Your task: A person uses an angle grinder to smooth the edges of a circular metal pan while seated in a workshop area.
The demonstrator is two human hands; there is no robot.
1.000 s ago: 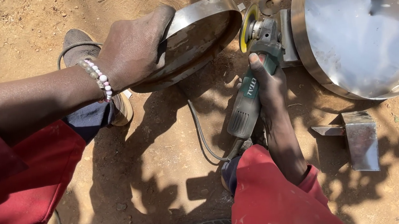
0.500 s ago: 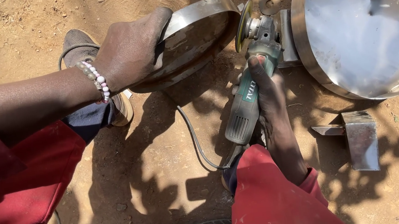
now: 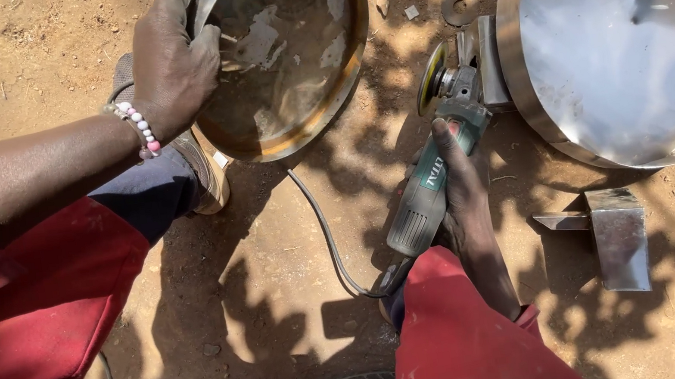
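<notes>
From the head camera, the person's left hand is wrapped over the rim of a round, shallow steel pan, fingers curled tightly on its left edge, tilting it so the hollow inside faces up. The pan is held just above the sandy ground, over the person's shoe. A beaded bracelet sits on that wrist.

The right hand is closed around the green-grey body of an angle grinder, with the forefinger stretched along its top. The grinder's yellowish disc stands apart from the pan, close to a small metal bracket at the rim of a much larger steel dish on the right. Its black cord loops down over the ground toward the red sleeves.

As a judgement, the work on the pan looks part done: the disc is off the metal and the pan is turned up as if for a check. Its rim shows a rusty orange band along the lower edge, while the inside is mottled, with dull brown patches beside brighter, reflective ones. So some cleaning or smoothing seems left.

A loose folded steel piece lies on the ground to the right.
</notes>
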